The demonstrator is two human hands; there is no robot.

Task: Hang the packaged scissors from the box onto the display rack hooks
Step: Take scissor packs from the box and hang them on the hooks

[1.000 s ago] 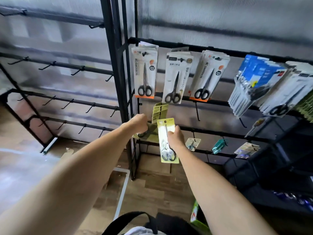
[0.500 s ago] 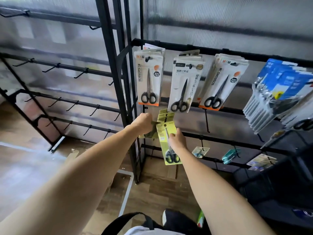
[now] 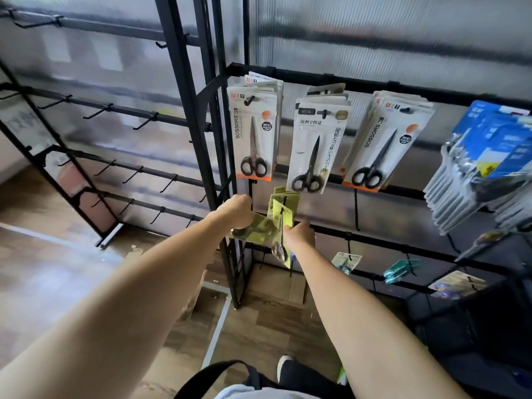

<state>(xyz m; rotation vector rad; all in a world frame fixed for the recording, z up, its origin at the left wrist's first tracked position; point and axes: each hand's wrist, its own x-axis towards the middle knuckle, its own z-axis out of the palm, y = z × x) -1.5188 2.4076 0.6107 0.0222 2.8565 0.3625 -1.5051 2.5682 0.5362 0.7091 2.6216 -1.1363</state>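
Both hands show only their backs: the left hand's (image 3: 236,211) fingers are hidden around yellow-green packaged scissors (image 3: 253,227), the right hand's (image 3: 299,235) behind another yellow-green pack (image 3: 283,223). At 3 o'clock, blue packets (image 3: 495,145) are motion-blurred and edge-cropped. Small packs (image 3: 346,262) at 4 o'clock are too small to identify

Both arms reach to the black display rack (image 3: 201,116). The left hand (image 3: 237,211) grips a bunch of yellow scissors packs (image 3: 256,228); the right hand (image 3: 299,236) holds one yellow pack (image 3: 283,214) at a hook, under white-carded scissors (image 3: 253,136).
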